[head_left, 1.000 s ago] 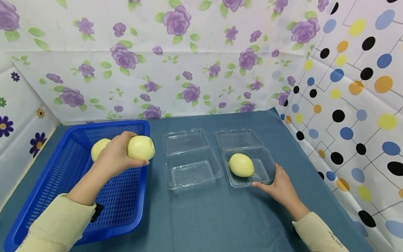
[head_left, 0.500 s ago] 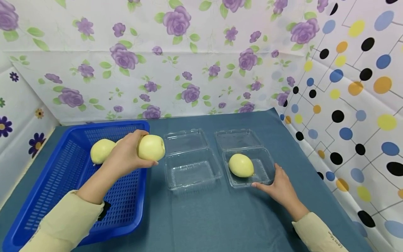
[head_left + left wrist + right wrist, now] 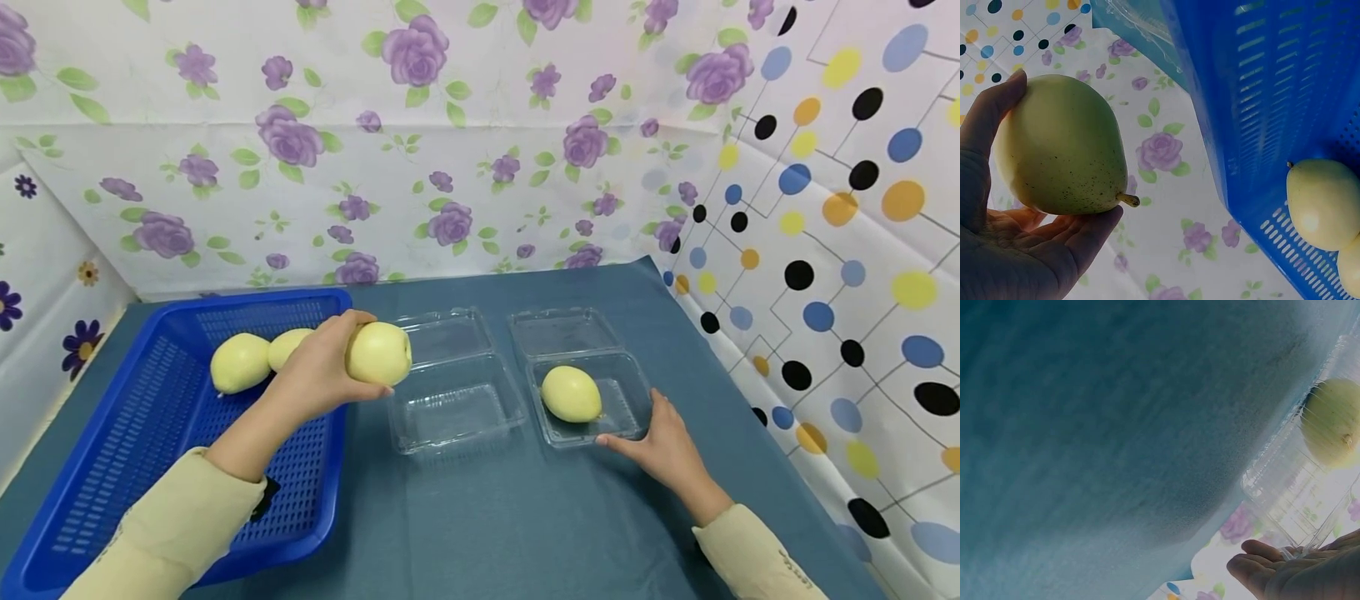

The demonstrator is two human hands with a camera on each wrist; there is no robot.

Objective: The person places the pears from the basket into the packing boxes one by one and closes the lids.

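Note:
My left hand [image 3: 322, 367] grips a pale yellow-green pear [image 3: 378, 354], thumb and fingers round its sides. It is held up by the blue basket's right rim, in front of the left clear plastic container [image 3: 457, 404]. The left wrist view shows the pear's stem and dark specks [image 3: 1063, 150]. My right hand [image 3: 667, 446] holds the near right corner of the other clear plastic container [image 3: 626, 400], thumb at the front edge and fingers at the side. One pear [image 3: 572, 394] lies in that container; the right wrist view shows it through the plastic.
The blue plastic basket [image 3: 337, 467] stands at the left, with two pears [image 3: 240, 363] visible near its back; my left arm hides part of it. Both containers have their lids [image 3: 566, 331] folded back toward the flowered wall cloth [image 3: 450, 167]. A blue-green cloth [image 3: 480, 525] covers the table.
My left hand has carried the pear rightward, from over the basket toward the left container. More of the second pear in the basket now shows. The right hand has stayed at its container.

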